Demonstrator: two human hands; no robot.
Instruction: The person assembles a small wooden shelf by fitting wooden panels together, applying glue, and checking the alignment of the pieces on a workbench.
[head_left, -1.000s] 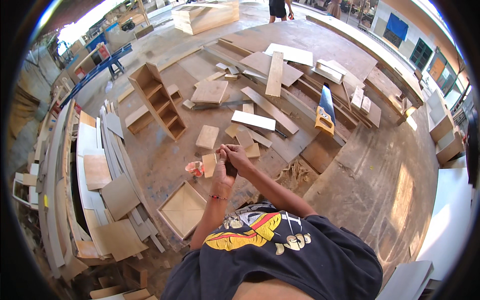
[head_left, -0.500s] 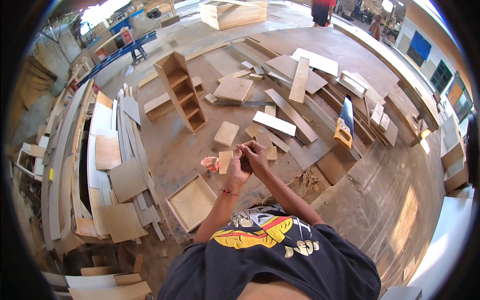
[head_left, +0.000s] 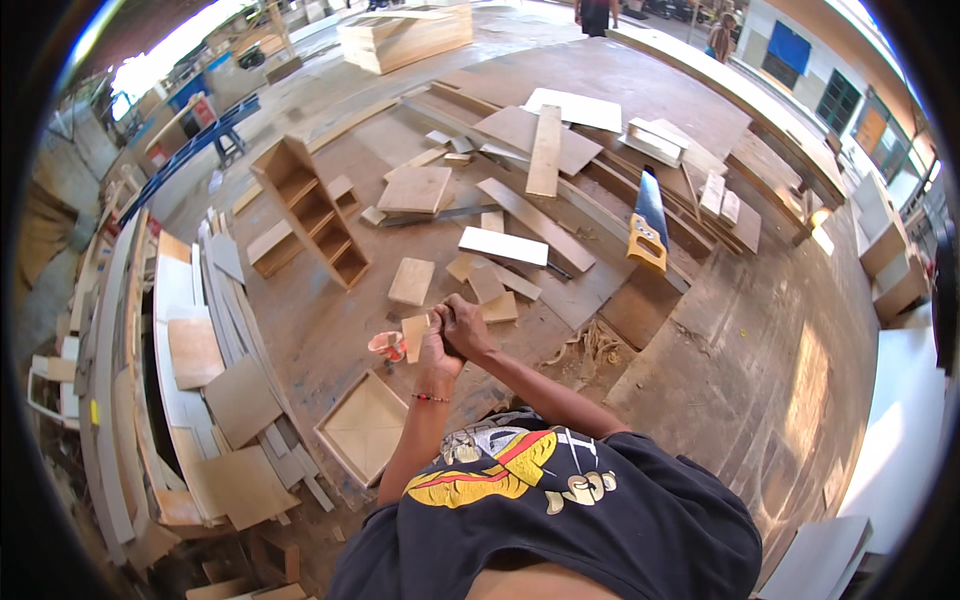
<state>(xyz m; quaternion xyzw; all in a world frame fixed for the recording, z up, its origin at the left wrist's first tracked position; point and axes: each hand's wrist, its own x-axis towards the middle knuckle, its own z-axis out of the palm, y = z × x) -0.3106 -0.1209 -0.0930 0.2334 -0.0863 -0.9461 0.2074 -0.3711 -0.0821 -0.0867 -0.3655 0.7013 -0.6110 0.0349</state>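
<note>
My two hands meet over the work surface, in front of my chest. My left hand [head_left: 436, 354], below a beaded bracelet, is closed, with its palm side turned up. The fingers of my right hand [head_left: 466, 327] are curled and press against the left one. Whatever sits between them, if anything, is hidden. Just left of them stands a small white-and-orange cup [head_left: 387, 346]. A small wooden block [head_left: 414, 338] is partly behind my left hand. Beyond lie a rectangular wooden piece [head_left: 411, 281] and a white strip of board [head_left: 503, 246].
A handsaw [head_left: 649, 225] with a wooden handle lies to the right among board offcuts. A narrow shelf unit [head_left: 314, 212] stands at the left. Near my left forearm is a shallow square wooden frame [head_left: 362, 425]. Stacked panels [head_left: 240, 400] line the left side. A person [head_left: 594, 15] stands far off.
The view has turned, so the surroundings sit farther left in it. My hands stay joined, and the right fingers look more curled over the left hand.
</note>
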